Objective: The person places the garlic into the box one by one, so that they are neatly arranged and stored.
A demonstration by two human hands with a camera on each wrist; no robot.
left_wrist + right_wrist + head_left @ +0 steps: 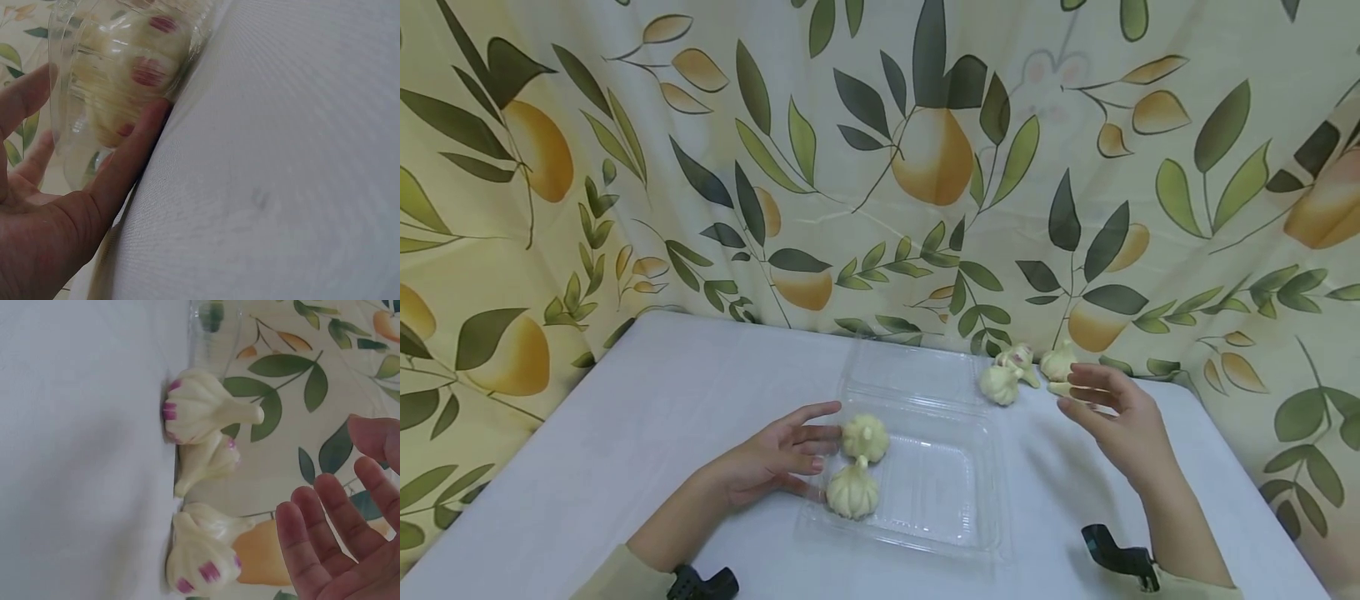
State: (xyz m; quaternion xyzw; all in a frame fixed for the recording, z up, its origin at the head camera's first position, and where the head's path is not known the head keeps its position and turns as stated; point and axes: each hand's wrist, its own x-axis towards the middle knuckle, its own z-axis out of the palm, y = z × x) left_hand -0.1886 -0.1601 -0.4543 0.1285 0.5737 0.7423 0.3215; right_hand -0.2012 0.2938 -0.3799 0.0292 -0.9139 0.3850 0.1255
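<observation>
A clear plastic clamshell box (940, 483) lies with its lid (917, 371) folded back on the white table. Two garlic bulbs, one behind (865, 437) and one in front (852, 490), sit along its left side. My left hand (775, 458) touches the box's left wall with its fingers extended; the left wrist view shows a finger against the clear plastic (94, 81). Above the table at the right, my right hand (1120, 421) is held with loosely bent fingers and nothing in it. It is near several garlic bulbs (200, 409) with purple patches.
At the back right of the white table (715, 375), the loose bulbs (1000, 385) stand beside the box lid. A fruit-patterned cloth (865, 167) hangs behind the table. Black wrist straps (1120, 554) show at both sleeves.
</observation>
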